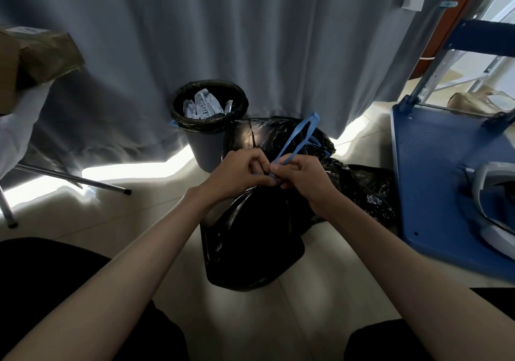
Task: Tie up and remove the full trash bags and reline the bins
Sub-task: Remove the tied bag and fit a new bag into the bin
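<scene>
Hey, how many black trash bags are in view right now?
3: one being tied between both hands, one crumpled behind it, one lining the bin. Others may be hidden.

Knot (274, 178) hidden between fingers (259, 162)

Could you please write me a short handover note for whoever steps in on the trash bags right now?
Left hand and right hand both pinch the blue drawstring at the neck of the black trash bag, which sits on the floor in front of the person.
Done: this bag is out of a bin and gathered shut.
Left: finish the knot and carry it off. The grey bin by the curtain still holds a liner with crumpled paper; tie, remove, reline.
</scene>
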